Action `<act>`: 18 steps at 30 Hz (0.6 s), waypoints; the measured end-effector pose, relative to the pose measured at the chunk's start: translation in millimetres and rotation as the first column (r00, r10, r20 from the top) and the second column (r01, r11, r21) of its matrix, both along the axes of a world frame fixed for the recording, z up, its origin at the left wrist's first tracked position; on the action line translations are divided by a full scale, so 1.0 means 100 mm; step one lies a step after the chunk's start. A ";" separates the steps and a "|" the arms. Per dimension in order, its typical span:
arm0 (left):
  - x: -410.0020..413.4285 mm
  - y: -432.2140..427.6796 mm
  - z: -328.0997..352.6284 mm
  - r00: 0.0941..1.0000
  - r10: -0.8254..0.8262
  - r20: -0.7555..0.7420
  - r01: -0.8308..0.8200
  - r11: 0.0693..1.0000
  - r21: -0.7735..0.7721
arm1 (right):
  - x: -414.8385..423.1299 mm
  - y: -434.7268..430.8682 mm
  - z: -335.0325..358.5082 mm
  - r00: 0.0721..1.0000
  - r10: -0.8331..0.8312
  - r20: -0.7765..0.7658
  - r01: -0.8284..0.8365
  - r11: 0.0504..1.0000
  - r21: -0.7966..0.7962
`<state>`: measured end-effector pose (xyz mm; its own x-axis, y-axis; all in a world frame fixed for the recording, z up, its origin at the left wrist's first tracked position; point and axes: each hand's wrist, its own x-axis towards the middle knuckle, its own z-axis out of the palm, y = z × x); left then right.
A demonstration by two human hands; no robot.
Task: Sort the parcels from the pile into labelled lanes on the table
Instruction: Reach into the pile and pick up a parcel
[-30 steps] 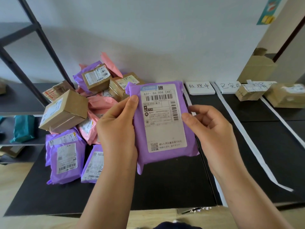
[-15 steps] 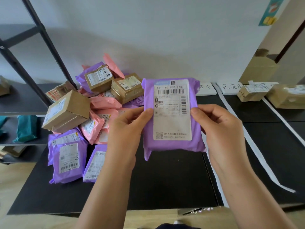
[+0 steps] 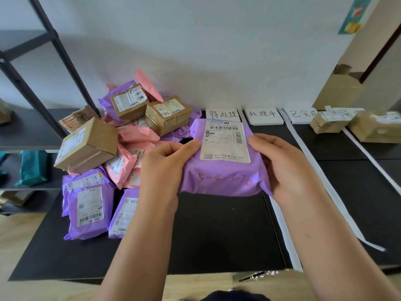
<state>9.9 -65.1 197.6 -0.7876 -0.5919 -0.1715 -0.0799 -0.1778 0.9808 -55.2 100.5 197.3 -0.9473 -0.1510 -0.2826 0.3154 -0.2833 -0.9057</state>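
On the black counter (image 3: 217, 235), a heap of purple, pink and cardboard parcels (image 3: 130, 137) lay unsorted at its far-left corner, only two brown cardboard boxes (image 3: 325, 124) sat in far-right lanes, and the left hand (image 3: 165, 170) and right hand (image 3: 282, 168) gripped a purple plastic mailer (image 3: 217, 179) with curled fingers (image 3: 188, 146) above the middle.

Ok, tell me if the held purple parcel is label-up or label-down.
Label-up: the purple parcel, held between left hand and right hand, shows its shipping label.
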 end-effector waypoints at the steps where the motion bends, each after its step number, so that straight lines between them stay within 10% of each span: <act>1: -0.01 -0.01 -0.01 1.000 0.007 0.007 -0.007 1.000 0.013 | 0.00 0.01 0.00 1.000 0.010 -0.004 -0.010 1.000 0.015; 18: -0.13 -0.15 -0.18 0.996 -0.070 0.060 0.062 0.990 0.129 | 0.00 -0.01 -0.05 0.995 0.098 0.005 -0.098 0.990 0.104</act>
<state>-3.5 -79.9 180.1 -0.8088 -0.5096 -0.2935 -0.1579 -0.2925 0.9431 -55.5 99.5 191.8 -0.9292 -0.2134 -0.3017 0.3372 -0.1555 -0.9285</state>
